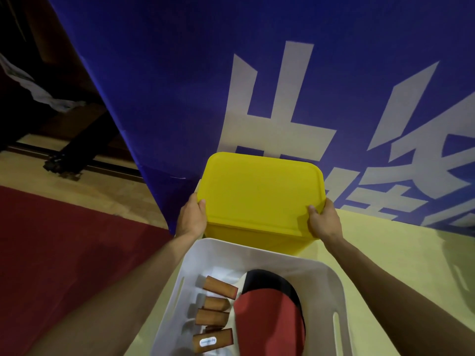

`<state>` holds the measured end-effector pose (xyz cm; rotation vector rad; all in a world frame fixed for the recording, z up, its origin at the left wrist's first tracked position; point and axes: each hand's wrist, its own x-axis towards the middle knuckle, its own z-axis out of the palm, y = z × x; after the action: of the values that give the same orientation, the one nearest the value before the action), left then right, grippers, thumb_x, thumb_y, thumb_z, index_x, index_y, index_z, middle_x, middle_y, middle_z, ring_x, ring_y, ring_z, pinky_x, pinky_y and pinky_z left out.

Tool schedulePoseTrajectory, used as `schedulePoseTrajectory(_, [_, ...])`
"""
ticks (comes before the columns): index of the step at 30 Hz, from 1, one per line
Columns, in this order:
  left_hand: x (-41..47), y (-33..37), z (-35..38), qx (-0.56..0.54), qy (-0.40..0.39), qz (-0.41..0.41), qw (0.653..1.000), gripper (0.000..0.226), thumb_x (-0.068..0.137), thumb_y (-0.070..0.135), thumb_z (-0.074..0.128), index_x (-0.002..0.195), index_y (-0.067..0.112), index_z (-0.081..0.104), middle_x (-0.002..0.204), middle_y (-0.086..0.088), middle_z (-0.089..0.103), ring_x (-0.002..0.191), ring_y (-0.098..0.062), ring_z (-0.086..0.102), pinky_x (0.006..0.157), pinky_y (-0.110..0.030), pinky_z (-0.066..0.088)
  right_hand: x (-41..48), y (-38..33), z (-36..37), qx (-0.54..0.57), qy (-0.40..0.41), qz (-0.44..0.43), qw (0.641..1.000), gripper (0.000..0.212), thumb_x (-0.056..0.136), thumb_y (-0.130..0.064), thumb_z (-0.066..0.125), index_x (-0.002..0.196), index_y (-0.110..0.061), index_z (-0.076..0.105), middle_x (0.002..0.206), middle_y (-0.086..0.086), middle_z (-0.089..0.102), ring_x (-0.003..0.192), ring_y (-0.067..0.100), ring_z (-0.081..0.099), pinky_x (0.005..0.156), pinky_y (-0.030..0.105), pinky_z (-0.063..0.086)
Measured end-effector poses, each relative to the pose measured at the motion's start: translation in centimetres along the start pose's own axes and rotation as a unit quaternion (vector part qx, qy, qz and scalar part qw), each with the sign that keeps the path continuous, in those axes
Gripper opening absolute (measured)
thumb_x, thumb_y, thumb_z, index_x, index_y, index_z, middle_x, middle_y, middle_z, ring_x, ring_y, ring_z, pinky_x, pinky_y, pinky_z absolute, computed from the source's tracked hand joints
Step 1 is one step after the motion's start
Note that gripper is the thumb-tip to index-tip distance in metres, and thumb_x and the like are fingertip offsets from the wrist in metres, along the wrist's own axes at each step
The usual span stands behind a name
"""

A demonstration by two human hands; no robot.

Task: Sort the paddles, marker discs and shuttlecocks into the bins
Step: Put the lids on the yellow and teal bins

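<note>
the left grip (191, 218) and right grip (325, 222) each clamp, thumb on top, on a near corner of a lidded yellow plastic bin (259, 191) at mid-frame. just below it, a white slotted plastic bin (174, 291) holds red-and-black paddles with wooden handles (267, 312). a blue banner with white characters (180, 73) fills the upper frame.

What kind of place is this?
Probably a table tennis hall: a blue barrier banner with big white characters, red sports flooring, and paddles stacked in a white bin.
</note>
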<state>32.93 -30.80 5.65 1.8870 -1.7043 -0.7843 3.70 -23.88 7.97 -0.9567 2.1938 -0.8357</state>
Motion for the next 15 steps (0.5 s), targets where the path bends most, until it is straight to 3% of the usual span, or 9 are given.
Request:
schedulePoseTrajectory(5, [0.1,0.1,0.2,0.021,0.004,0.037,0.999,0.034,0.103,0.026,0.032,0.123,0.002,0.045,0.114,-0.022,0.061,0.105,-0.04,0.056,0.075,-0.041,0.039,0.1,0.4,0.4,-0.017,0.01,-0.013,1.0,0.052,0.1,-0.03,0.043,0.143,-0.007,0.028,0.146,0.015,0.039,0.131,0.037,0.041,0.105,0.049,0.036])
schedulePoseTrajectory(15, [0.8,-0.3,-0.3,-0.048,-0.099,-0.012,0.994,0.041,0.104,0.028,0.026,0.138,0.005,0.029,0.128,-0.022,0.052,0.113,-0.039,0.051,0.09,-0.044,0.04,-0.6,0.7,1.2,-0.089,0.059,-0.021,0.994,0.053,0.1,-0.038,0.036,0.143,-0.009,0.027,0.146,0.014,0.039,0.128,0.038,0.044,0.102,0.051,0.038])
